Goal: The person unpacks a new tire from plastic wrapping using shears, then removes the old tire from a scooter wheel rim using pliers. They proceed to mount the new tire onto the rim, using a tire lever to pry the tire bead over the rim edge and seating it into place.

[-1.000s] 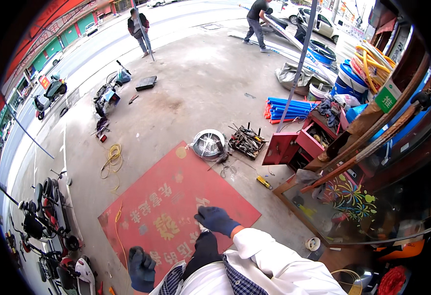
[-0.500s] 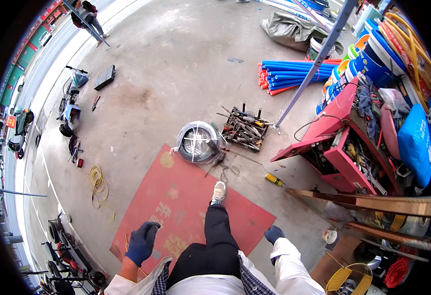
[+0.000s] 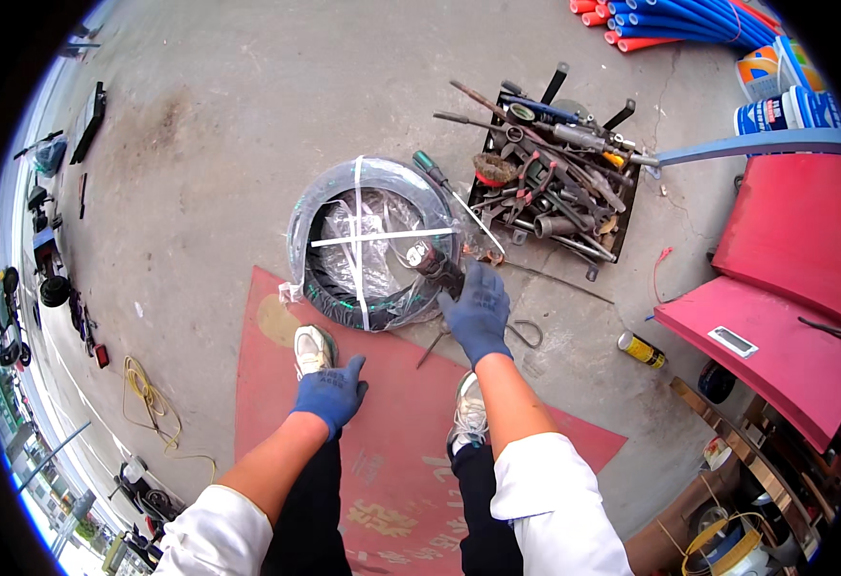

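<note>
On the ground in front of me lies a tyre [image 3: 304, 222] wrapped in clear plastic, with white straps crossed over it. A dark hand-held tool [image 3: 437, 268], its exact kind unclear, rests against the tyre's right edge. My right hand [image 3: 481, 312], in a blue glove, reaches to the tool's near end with thumb and fingers apart; a firm grip on it is not visible. Over the red mat my left hand [image 3: 332, 395], also gloved in blue, is empty with its fingers apart, near my left shoe.
A tray heaped with hand tools [image 3: 559, 182] stands right of the tyre, with a green-handled screwdriver [image 3: 430, 168] beside it. The red mat [image 3: 391, 461] lies underfoot. Farther right are a yellow can [image 3: 641, 349] and a red metal cabinet [image 3: 775, 336]. Yellow cord [image 3: 152, 398] lies left.
I have bent lower and closer to the tyre. Both hands have moved forward, the right one to the dark tool. A second shoe now shows on the mat.
</note>
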Demonstrator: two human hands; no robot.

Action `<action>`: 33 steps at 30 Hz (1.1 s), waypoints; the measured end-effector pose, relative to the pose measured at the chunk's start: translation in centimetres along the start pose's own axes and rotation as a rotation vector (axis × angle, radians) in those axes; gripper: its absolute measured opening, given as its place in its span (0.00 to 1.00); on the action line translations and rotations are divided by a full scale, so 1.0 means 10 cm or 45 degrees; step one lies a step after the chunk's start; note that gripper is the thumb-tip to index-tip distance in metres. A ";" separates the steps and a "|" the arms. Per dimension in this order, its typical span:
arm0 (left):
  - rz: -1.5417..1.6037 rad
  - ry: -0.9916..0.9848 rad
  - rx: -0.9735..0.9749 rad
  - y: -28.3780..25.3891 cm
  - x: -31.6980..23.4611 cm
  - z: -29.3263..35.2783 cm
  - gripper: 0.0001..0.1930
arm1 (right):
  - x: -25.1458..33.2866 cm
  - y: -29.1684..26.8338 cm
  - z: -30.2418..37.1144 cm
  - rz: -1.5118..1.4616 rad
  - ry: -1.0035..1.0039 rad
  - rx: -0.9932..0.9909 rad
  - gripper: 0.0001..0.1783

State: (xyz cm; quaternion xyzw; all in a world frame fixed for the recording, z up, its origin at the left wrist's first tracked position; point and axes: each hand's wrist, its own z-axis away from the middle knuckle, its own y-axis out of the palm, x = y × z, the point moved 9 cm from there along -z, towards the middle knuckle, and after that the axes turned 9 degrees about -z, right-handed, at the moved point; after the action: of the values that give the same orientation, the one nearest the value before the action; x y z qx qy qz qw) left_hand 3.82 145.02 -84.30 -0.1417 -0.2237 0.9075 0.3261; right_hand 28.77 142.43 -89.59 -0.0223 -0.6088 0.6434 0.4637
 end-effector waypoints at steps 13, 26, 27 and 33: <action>-0.371 -0.014 0.014 0.17 0.36 -1.60 0.16 | -0.27 -2.17 -0.50 -0.693 0.421 -0.184 0.14; 0.051 0.201 -0.605 -0.06 0.31 -0.94 0.16 | -1.67 -1.90 -0.44 0.023 0.557 -0.541 0.18; 0.195 0.223 -0.492 -0.17 0.13 -1.13 0.20 | -1.87 -1.50 -0.06 -0.058 0.645 -0.365 0.16; -0.191 -0.003 0.158 0.02 -0.09 -1.75 0.31 | -1.41 0.39 0.87 0.647 0.292 0.448 0.48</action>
State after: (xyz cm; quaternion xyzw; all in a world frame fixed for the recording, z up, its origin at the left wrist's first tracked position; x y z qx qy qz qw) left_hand 11.45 149.78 -99.31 -0.1030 -0.1776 0.8927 0.4011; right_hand 29.46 127.67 -98.02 -0.1652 -0.4070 0.8271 0.3507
